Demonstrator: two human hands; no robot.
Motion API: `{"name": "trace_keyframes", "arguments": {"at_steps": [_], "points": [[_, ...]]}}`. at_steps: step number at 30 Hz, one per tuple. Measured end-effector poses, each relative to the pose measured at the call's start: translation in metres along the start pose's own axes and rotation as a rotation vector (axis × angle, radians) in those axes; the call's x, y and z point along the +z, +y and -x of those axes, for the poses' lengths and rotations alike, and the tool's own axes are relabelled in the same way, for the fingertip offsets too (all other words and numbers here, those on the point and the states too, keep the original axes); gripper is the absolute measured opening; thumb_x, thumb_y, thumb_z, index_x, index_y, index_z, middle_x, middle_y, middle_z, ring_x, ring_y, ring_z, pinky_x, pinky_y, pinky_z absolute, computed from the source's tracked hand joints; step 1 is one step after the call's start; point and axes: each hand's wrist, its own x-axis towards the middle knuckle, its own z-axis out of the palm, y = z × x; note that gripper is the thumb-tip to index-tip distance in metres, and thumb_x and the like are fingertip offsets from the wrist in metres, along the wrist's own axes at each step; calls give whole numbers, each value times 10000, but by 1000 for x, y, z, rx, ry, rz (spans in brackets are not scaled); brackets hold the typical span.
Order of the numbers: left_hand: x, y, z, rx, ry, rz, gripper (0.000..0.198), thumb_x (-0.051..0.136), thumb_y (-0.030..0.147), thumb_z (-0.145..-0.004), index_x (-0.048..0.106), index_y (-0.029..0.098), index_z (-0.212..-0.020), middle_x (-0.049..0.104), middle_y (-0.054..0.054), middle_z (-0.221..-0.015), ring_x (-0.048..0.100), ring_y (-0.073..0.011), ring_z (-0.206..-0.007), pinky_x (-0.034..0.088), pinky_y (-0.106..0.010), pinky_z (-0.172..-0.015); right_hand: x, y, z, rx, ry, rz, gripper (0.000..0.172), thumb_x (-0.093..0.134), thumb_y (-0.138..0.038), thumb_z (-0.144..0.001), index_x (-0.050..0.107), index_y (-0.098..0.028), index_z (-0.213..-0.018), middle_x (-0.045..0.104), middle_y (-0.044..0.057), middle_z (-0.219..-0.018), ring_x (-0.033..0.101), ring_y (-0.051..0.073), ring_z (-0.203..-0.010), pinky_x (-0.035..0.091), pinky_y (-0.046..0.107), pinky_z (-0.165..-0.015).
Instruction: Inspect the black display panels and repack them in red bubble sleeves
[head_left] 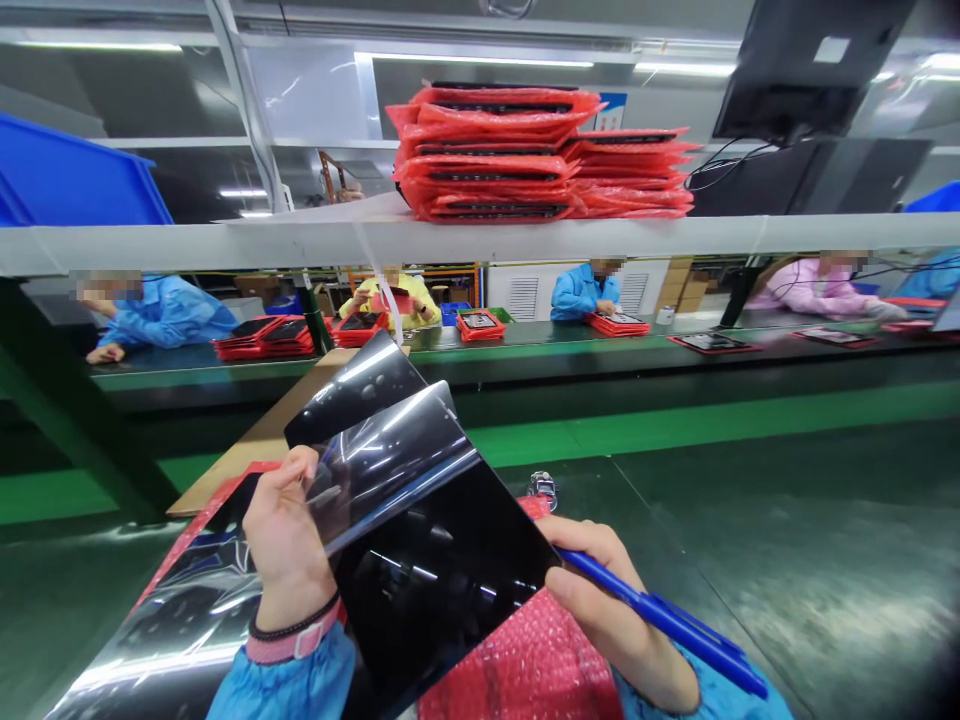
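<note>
A black glossy panel is held tilted in front of me. A clear film curls up over its upper part, pinched in my left hand. My right hand grips the panel's right corner between thumb and fingers, with a blue pen also lying in that hand. Behind the film, another dark glossy sheet sticks up. Under my left wrist, a large shiny film-covered sheet lies on red wrap. Red bubble wrap is below the panel.
Stacked red-wrapped panels stand on a white shelf overhead. Across from me, several people in coloured smocks sit at a long bench with red-wrapped panels. A blue bin is at upper left, a green post below it.
</note>
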Motion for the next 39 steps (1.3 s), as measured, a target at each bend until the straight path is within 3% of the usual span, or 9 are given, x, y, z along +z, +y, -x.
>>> {"name": "trace_keyframes", "arguments": {"at_steps": [5,12,15,18,23,29,33,35,39], "points": [[0,0,-2,42,-102,21,197,547,141,-670,477,191,-493,446,36,-548,426,-116,-573,374,-249,-590,-4,-7,-5,8,24,162,299,733,-531,-732,774,-259,-850,680,51,-869,622,246,-847,498,356,-753],[-1,5,9,-66,-251,-14,201,570,207,-682,482,190,-501,409,25,-557,381,-123,-556,343,-255,-542,0,-10,-9,34,-44,296,374,672,-552,-773,676,-217,-607,549,-2,-626,533,179,-644,460,314,-665],[5,9,18,-232,-349,45,209,552,293,-686,504,192,-509,480,-4,-580,434,-142,-573,371,-263,-557,1,-6,-10,49,-14,245,357,675,-573,-770,729,-223,-727,649,29,-783,605,226,-797,476,358,-791],[11,16,26,-306,-420,108,266,538,370,-674,546,187,-482,572,-51,-611,507,-175,-648,409,-270,-621,2,-5,-13,19,-126,154,341,664,-545,-805,755,-240,-926,699,49,-890,637,255,-911,491,381,-861],[14,22,34,-244,-455,37,307,574,402,-643,575,186,-425,621,-73,-583,531,-194,-642,387,-269,-593,13,-9,-15,-52,-286,56,372,733,-438,-779,706,-277,-1114,704,12,-833,649,196,-759,539,301,-732],[8,21,36,-194,-485,31,305,569,397,-678,621,187,-463,659,-60,-631,550,-189,-644,402,-276,-650,18,-6,-13,-15,-390,-9,605,780,-333,-744,580,-296,-1314,718,18,-991,681,206,-847,564,297,-793],[4,18,35,-177,-510,39,319,574,404,-686,628,183,-462,684,-73,-656,578,-198,-670,402,-272,-640,9,2,-9,-49,-369,104,710,760,-311,-765,474,-296,-1414,713,54,-1139,718,242,-890,586,347,-845],[2,16,35,-169,-530,40,315,580,403,-687,629,183,-467,689,-72,-660,579,-195,-663,404,-272,-631,5,6,-6,-102,-310,236,796,770,-276,-753,403,-305,-1459,662,70,-1274,676,283,-1081,554,379,-939],[-1,15,34,-127,-543,39,321,577,399,-695,639,179,-470,691,-79,-657,598,-212,-686,422,-288,-647,4,10,0,-352,-204,520,977,733,-167,-776,151,-321,-1546,344,69,-1572,351,292,-1416,367,425,-1128]]}}
